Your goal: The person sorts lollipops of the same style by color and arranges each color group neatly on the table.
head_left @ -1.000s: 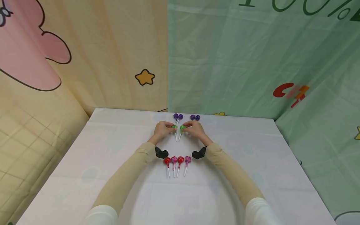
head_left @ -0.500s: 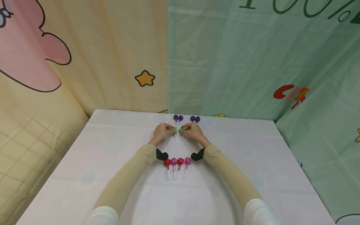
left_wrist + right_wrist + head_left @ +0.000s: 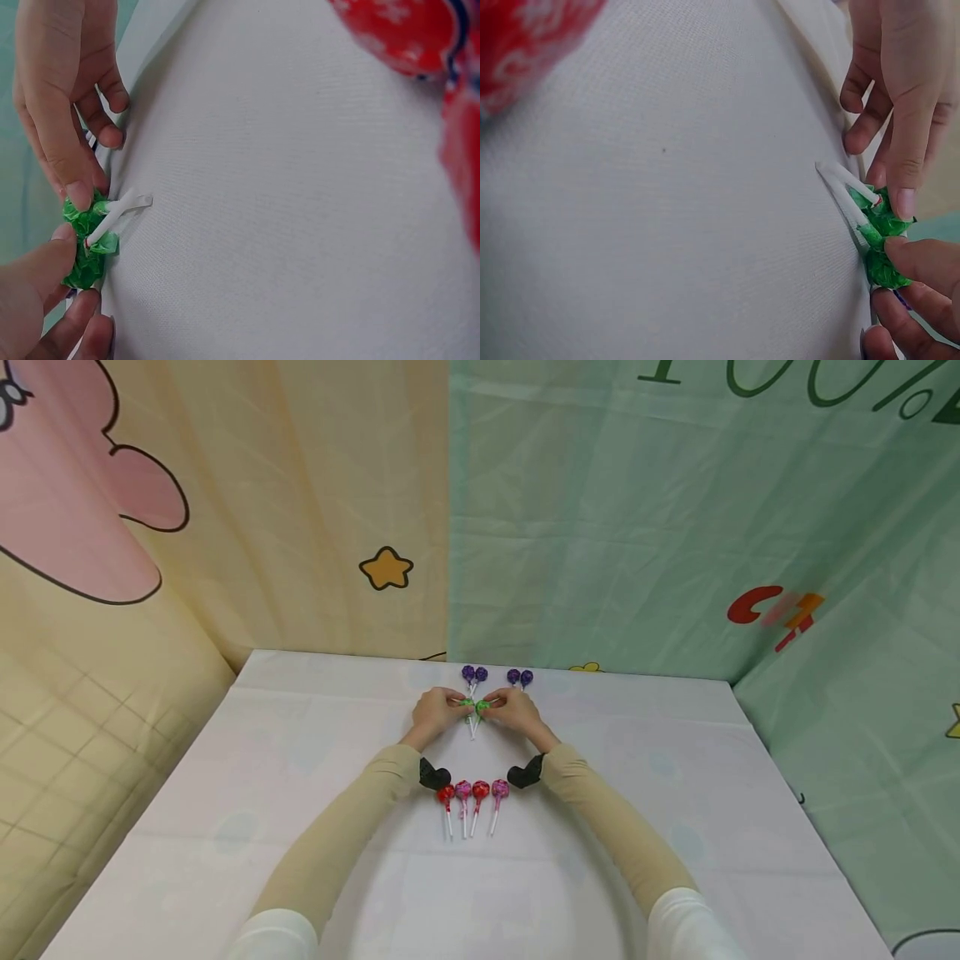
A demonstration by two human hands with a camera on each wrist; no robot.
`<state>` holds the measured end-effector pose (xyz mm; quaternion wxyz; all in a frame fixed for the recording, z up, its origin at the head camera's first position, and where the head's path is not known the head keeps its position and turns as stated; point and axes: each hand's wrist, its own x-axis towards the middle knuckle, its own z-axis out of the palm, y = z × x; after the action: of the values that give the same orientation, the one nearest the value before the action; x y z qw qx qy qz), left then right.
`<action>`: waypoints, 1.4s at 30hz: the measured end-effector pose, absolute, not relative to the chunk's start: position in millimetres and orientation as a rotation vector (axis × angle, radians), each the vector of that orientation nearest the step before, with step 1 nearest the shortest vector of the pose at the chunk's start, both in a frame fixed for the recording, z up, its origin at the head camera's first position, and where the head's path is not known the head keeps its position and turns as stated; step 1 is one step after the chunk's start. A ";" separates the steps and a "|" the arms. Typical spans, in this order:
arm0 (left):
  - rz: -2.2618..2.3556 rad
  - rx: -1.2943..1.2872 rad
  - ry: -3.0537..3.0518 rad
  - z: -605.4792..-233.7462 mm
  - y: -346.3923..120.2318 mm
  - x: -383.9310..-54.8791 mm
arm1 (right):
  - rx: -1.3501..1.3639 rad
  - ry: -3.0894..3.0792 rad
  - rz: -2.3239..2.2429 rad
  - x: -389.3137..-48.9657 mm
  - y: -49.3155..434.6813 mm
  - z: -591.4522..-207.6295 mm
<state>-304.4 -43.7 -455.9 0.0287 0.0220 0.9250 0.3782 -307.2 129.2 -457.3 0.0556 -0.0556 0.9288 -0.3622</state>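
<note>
Head camera, starting at the left: a yellowish curtain point(image 3: 315, 510) hangs beside a white-covered table point(image 3: 225, 760), and the person's left sleeve point(image 3: 341, 827) stretches over the cover from the near side. Past its cuff, the left hand point(image 3: 435, 712) is closed in a pinch, thumb and fingers on the head of one green lollipop point(image 3: 467, 702) in the far middle of the table. Near the person, four more lie in a row, sticks pointing nearer: a red lollipop point(image 3: 446, 794), a pink lollipop point(image 3: 463, 790), another red one point(image 3: 480, 789) and another pink one point(image 3: 500, 788). At the far edge sits a purple pair point(image 3: 482, 674), heads side by side. Just right of the first green head is the second green lollipop point(image 3: 483, 709), pinched likewise by the right hand point(image 3: 520, 713); both wrist cameras show the two sticks meeting at their near ends in a narrow V. Farther right, beyond that hand, is another purple pair point(image 3: 527, 677), its sticks partly hidden. The right sleeve point(image 3: 618, 827) follows, then a green curtain point(image 3: 645, 527).
</note>
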 end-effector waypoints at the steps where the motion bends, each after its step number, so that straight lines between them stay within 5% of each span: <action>1: 1.160 0.071 2.858 -455.7 -43.3 -304.2 | -0.168 2.818 -1.100 -307.1 129.1 -456.8; 42: 1.230 0.102 2.852 -449.8 -59.2 -294.8 | -0.071 2.811 -1.057 -301.7 133.0 -451.6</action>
<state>-294.8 -59.2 -449.8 0.0170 0.0328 0.9176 0.3958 -301.7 133.0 -451.6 0.0690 -0.0235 0.9335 -0.3510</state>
